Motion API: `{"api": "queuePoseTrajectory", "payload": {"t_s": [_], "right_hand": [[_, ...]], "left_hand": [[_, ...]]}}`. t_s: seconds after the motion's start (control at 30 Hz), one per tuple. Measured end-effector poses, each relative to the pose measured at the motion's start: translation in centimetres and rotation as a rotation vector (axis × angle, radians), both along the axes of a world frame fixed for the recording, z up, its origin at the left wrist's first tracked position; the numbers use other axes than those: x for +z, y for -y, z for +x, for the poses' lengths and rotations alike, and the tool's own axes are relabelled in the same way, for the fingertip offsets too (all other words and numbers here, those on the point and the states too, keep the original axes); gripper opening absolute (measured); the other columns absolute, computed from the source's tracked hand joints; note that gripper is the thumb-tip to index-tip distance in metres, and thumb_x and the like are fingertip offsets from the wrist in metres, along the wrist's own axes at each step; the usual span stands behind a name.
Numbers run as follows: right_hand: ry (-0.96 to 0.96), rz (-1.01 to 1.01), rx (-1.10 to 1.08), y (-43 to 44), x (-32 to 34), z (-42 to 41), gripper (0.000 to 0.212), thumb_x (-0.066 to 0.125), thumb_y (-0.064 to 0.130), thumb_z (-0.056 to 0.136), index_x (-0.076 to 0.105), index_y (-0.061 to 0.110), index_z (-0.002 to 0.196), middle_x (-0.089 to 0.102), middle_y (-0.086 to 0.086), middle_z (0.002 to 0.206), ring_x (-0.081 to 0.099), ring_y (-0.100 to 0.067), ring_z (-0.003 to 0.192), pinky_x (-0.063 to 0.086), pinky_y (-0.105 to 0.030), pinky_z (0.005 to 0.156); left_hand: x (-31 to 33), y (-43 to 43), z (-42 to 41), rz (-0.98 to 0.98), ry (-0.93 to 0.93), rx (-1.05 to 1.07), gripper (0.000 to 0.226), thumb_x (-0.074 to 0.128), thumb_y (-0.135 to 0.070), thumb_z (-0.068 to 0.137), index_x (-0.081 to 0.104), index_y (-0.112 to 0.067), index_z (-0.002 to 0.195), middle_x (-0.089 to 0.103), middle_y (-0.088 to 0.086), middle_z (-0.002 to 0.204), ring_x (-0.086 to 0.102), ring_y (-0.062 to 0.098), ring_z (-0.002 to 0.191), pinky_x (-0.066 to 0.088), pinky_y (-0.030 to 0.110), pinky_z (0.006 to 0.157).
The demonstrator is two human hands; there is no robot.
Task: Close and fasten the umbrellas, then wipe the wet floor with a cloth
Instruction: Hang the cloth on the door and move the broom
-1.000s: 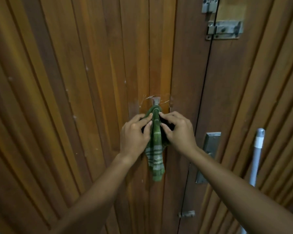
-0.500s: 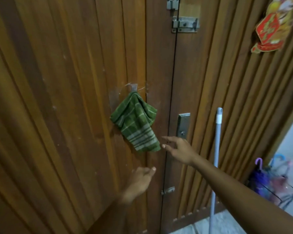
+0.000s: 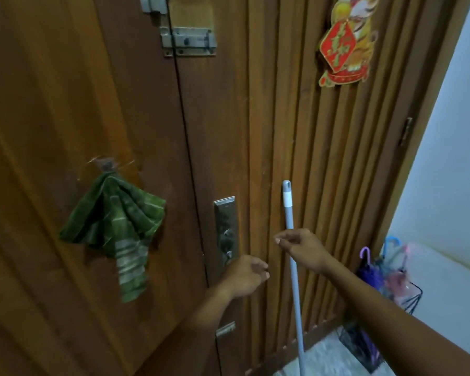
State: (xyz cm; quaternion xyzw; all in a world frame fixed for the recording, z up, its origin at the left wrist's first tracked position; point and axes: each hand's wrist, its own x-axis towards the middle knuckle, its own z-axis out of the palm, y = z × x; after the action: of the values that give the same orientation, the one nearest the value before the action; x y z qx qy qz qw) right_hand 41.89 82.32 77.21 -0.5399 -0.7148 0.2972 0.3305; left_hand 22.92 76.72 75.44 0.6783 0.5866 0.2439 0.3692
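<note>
Here — green cloth [image 3: 111, 229] on door hook [image 3: 107, 165]

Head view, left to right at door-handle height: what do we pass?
green cloth → door handle plate → grey pole → umbrellas

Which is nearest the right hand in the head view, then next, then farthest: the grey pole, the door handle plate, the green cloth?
1. The grey pole: passes right behind the right hand.
2. The door handle plate: to the hand's left.
3. The green cloth: farthest left, hanging from the hook.
</note>
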Motion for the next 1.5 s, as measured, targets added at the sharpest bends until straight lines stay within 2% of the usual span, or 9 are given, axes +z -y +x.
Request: {"api": "queuePoseTrajectory", "payload": {"t_s": [0.33,0.47,0.57,0.63,0.83,0.9,1.03,1.3,1.5], "right_hand": [[-0.153,-0.061,0.028,-12.1,0.3,7.0,0.017,0.076,0.038,0.078,0.075,0.028,0.091,0.077,0.006,0.090,0.072,-0.011,0.091,0.054,-0.036,0.092],[-0.166,-0.081,0.142,-15.0,0.2,6.6,0.003,0.074,0.013,0.086,0.073,0.016,0.088,0.065,0.007,0.071,0.058,-0.008,0.073,0.049,-0.031,0.074],[-0.240,-0.071,0.231,-16.2,-0.7,6.7,0.004,0.074,0.005,0.087,0.074,0.010,0.088,0.058,0.008,0.064,0.053,-0.005,0.067,0.046,-0.021,0.067],[-0.296,-0.109,0.265,-16.6,-1.1,6.9,0.004,0.074,0.003,0.086,0.074,0.006,0.089,0.055,0.004,0.063,0.051,-0.001,0.061,0.044,-0.014,0.063],[-0.133,-0.226,0.491,-17.1,-2.7,7.7,0.010,0.072,0.005,0.089,0.072,0.014,0.093,0.071,-0.007,0.080,0.063,-0.008,0.072,0.054,-0.028,0.070],[-0.206,-0.249,0.500,-17.3,-2.8,7.7,0.021,0.072,0.002,0.088,0.070,0.000,0.108,0.074,-0.022,0.098,0.068,-0.016,0.086,0.057,-0.026,0.080],[-0.304,-0.259,0.465,-17.7,-2.8,6.6,0.024,0.073,0.001,0.086,0.070,0.001,0.110,0.073,0.000,0.087,0.069,0.002,0.078,0.054,-0.014,0.076],[-0.379,-0.245,0.470,-17.0,-2.1,7.3,0.023,0.078,0.000,0.080,0.073,0.001,0.102,0.075,-0.014,0.091,0.071,-0.012,0.079,0.058,-0.023,0.078],[-0.541,-0.271,0.403,-14.7,-0.5,9.4,0.032,0.084,0.007,0.073,0.075,0.003,0.103,0.078,-0.012,0.098,0.075,-0.024,0.092,0.059,-0.028,0.081]], "left_hand": [[-3.1,-12.0,9.7,0.045,0.249,0.158,0.029,0.070,-0.013,0.091,0.060,-0.022,0.116,0.069,0.001,0.106,0.068,0.010,0.093,0.052,0.016,0.078],[-5.1,-13.9,11.2,0.082,0.340,0.284,0.024,0.071,-0.007,0.088,0.059,-0.017,0.106,0.071,0.015,0.096,0.068,0.006,0.071,0.051,0.020,0.064],[-6.4,-14.5,11.6,0.096,0.408,0.329,0.036,0.076,-0.036,0.073,0.064,-0.015,0.099,0.068,-0.004,0.072,0.061,0.002,0.061,0.046,0.024,0.060],[-7.4,-15.0,11.5,0.069,0.461,0.346,0.040,0.076,-0.049,0.071,0.067,-0.018,0.096,0.068,-0.010,0.070,0.060,0.001,0.064,0.045,0.023,0.061],[-7.9,-15.1,11.1,-0.018,0.550,0.359,0.016,0.058,-0.004,0.097,0.068,-0.007,0.108,0.070,0.018,0.105,0.065,0.027,0.097,0.054,0.037,0.086],[-7.6,-15.0,11.0,-0.062,0.542,0.336,0.016,0.057,-0.006,0.098,0.068,-0.009,0.110,0.069,0.018,0.110,0.069,0.019,0.097,0.057,0.033,0.086],[-7.6,-14.5,11.5,-0.172,0.523,0.320,0.021,0.052,-0.014,0.102,0.060,-0.011,0.121,0.065,-0.007,0.098,0.066,-0.012,0.070,0.047,0.004,0.059],[-8.2,-13.0,13.1,-0.018,0.514,0.413,0.018,0.059,-0.022,0.099,0.068,-0.018,0.113,0.073,0.006,0.109,0.069,0.007,0.099,0.053,0.020,0.085],[-7.5,-12.1,14.2,-0.034,0.613,0.382,0.026,0.066,-0.007,0.093,0.066,-0.008,0.119,0.074,-0.002,0.103,0.071,0.002,0.094,0.053,0.016,0.077]]}}
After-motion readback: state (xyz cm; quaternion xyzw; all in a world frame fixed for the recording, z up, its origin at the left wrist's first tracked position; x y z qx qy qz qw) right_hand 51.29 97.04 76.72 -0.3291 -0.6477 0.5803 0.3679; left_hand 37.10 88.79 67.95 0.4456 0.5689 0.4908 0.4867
